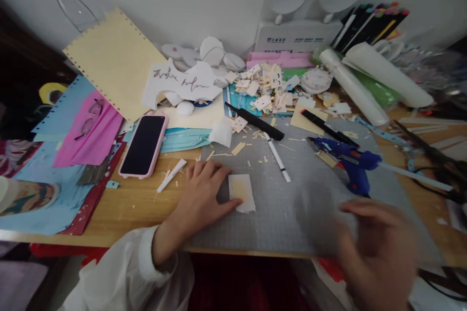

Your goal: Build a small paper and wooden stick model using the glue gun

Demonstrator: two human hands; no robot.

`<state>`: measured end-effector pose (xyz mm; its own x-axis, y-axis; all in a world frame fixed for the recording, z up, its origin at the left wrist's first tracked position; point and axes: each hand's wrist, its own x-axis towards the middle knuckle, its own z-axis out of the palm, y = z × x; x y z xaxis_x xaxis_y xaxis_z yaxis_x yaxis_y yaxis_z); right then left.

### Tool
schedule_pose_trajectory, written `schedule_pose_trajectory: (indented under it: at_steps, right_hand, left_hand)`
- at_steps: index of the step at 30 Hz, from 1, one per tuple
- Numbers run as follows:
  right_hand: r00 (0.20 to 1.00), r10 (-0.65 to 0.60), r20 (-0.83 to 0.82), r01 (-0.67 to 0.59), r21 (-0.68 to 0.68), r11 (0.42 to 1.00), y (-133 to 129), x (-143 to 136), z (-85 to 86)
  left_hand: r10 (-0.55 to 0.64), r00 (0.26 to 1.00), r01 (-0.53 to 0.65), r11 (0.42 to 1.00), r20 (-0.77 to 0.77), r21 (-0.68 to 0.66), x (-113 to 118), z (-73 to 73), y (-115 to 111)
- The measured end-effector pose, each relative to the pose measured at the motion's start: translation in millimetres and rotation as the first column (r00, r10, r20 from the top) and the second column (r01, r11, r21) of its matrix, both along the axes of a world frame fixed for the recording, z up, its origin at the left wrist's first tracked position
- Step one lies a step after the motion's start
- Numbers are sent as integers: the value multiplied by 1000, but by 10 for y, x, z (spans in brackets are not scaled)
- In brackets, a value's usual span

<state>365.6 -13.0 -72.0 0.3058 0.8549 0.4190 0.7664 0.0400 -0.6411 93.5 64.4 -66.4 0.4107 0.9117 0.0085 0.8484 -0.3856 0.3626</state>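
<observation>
My left hand (204, 194) rests flat on the grey cutting mat (233, 233), fingers spread, its thumb on the lower left part of a small white paper piece (242, 193) with a yellowish middle. Toward the lower right, my right hand (379, 248) is smeared by motion near the mat's front edge; whether it holds anything cannot be made out. Above it lies a blue glue gun (350, 158) with a glue stick in its back. A white pen (277, 158) lies beyond the paper piece.
A phone (143, 146) and folded white strip (171, 175) lie left of the mat. Behind it are a black pen (255, 121), a heap of small paper figures (262, 87) and white rolls (353, 85). A cup (29, 196) stands at the far left.
</observation>
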Motion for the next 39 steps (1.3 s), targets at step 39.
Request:
schedule_pose_trajectory:
  at_steps: [39]
  right_hand:
    - [504, 73, -861, -760, -401, 512, 538, -632, -14]
  left_hand:
    - [-12, 1000, 12, 1000, 2, -2, 53, 96, 101]
